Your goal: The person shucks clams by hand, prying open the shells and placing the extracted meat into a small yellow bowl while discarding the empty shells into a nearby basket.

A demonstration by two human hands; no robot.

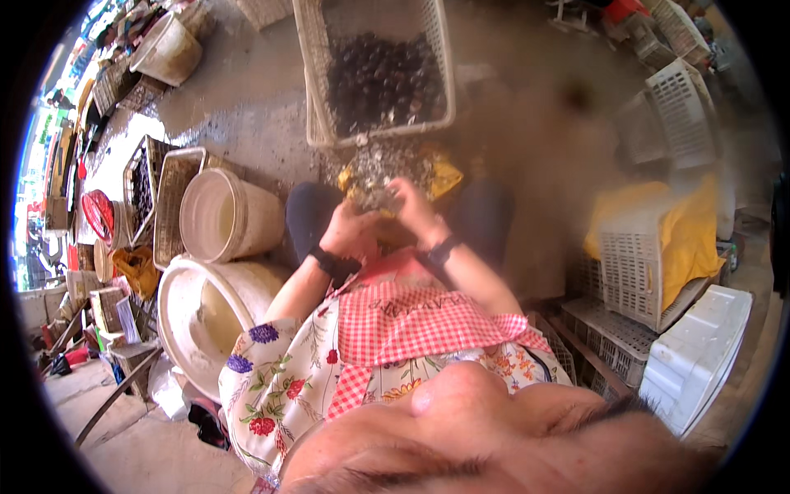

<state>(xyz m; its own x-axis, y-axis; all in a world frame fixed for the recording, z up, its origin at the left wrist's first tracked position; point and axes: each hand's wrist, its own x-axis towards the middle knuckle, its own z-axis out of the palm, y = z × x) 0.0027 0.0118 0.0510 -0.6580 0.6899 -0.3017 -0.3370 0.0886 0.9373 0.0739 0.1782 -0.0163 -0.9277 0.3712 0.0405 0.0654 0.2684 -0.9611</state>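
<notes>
In front of my lap, my left hand (350,231) and my right hand (415,209) come close together with bent fingers. A small greyish thing sits between the fingertips, too blurred to tell which hand holds it. Just beyond lies a heap of pale shell fragments (387,165), with yellow sheeting (445,177) showing at its sides. Past the heap, a pale plastic crate (450,80) with slotted walls holds many dark, rounded shellfish (389,77), probably snails or clams. Its near rim is close to the shell heap.
At left stand a white bucket (259,216), a larger white tub (179,296) and a slotted crate (162,210). Stacked crates (629,272) with yellow cloth (688,241) and a white foam box (697,352) are at right. The floor (247,99) looks wet.
</notes>
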